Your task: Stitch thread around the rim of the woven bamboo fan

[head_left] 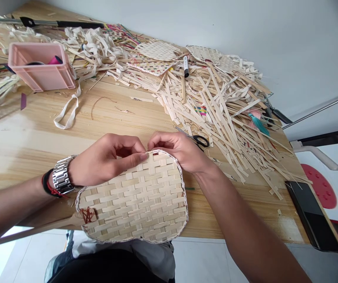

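A pale woven bamboo-strip fan [136, 200] is tilted over the table's front edge, its braided rim running all round. Its wooden handle [45, 228] points left, and red thread [87, 215] binds it to the weave. My left hand [106, 159], with a watch on the wrist, pinches the upper rim between thumb and fingers. Close beside it, my right hand [180, 149] has its fingers curled at the same rim, partly behind the fan. Whether those fingers also hold thread or a needle is hidden. A small red patch shows at the rim between both hands.
Scissors [200, 140] lie just beyond my right hand. Loose bamboo strips [210, 106] are heaped at the back right, with a marker [185, 67] on them. A pink bin [41, 74] and white tape [68, 112] stand at left. A phone [312, 216] lies at the right edge.
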{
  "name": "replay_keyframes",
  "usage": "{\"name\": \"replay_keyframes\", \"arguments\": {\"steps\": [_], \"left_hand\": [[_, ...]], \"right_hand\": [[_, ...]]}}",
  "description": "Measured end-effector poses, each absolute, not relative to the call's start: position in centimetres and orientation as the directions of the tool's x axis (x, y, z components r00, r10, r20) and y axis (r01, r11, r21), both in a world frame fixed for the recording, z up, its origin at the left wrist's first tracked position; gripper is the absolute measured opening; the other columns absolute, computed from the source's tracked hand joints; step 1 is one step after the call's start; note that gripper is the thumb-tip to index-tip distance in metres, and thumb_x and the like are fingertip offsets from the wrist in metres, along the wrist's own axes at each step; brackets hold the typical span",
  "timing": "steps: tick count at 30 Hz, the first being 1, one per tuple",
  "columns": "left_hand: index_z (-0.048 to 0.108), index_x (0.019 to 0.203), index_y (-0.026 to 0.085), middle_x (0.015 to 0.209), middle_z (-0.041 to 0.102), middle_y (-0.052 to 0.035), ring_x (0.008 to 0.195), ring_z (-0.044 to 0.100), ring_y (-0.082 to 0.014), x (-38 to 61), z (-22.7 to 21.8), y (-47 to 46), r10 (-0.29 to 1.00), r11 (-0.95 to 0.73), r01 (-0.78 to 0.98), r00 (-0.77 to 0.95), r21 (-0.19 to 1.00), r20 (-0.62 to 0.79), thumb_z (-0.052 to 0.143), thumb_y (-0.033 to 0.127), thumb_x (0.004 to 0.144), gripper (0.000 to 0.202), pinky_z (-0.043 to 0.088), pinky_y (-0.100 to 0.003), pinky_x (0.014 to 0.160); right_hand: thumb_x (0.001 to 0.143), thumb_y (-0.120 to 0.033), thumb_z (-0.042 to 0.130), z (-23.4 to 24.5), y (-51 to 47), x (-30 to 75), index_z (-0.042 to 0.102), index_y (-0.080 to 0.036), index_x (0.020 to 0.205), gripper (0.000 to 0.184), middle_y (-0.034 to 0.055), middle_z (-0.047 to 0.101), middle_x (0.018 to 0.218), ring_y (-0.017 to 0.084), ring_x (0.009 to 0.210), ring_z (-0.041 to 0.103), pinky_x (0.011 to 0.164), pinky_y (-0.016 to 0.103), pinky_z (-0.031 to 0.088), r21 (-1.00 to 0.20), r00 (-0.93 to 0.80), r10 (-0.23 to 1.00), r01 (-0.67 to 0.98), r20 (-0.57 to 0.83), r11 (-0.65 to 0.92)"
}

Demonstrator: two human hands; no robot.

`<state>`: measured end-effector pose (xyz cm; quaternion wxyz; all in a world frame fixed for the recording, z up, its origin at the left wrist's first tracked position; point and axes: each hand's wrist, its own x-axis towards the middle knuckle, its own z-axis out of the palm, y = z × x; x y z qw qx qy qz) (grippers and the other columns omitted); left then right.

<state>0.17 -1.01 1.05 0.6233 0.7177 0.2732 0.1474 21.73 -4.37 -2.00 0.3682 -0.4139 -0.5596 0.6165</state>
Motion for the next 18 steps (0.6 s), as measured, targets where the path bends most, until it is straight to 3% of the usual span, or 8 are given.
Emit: {"name": "replay_keyframes", "arguments": {"steps": [6, 18], "left_hand": [[0.065, 0.081, 0.011, 0.062, 0.054, 0.0024, 0.052, 0.041, -0.0049, 0.01, 1.09, -0.98, 0.573, -0.075, 0.206, 0.809, 0.976, -0.127, 0.057, 0.024, 0.094, 0.020, 0.033, -0.014, 0.045], [0.069, 0.083, 0.012, 0.066, 0.061, -0.0014, 0.053, 0.048, -0.0083, -0.11, 0.75, -1.00, 0.557, -0.043, 0.207, 0.817, 0.977, -0.149, 0.057, 0.031, 0.093, 0.024, 0.038, -0.018, 0.047]], "right_hand": [[0.080, -0.027, 0.073, -2.04, -4.44, 21.86, 0.067, -0.015, 0.080, 0.014, 0.0002, 0.063, 0.078, 0.009, 0.069, 0.055, 0.062, 0.021, 0.044, -0.995, -0.385, 0.918, 0.025, -0.096, -0.094], [0.084, -0.028, 0.071, -2.07, -4.28, 21.92, 0.069, -0.016, 0.079, 0.013, 0.0006, 0.065, 0.080, 0.010, 0.071, 0.057, 0.067, 0.023, 0.046, -0.993, -0.403, 0.915, 0.101, 0.020, 0.066]]}}
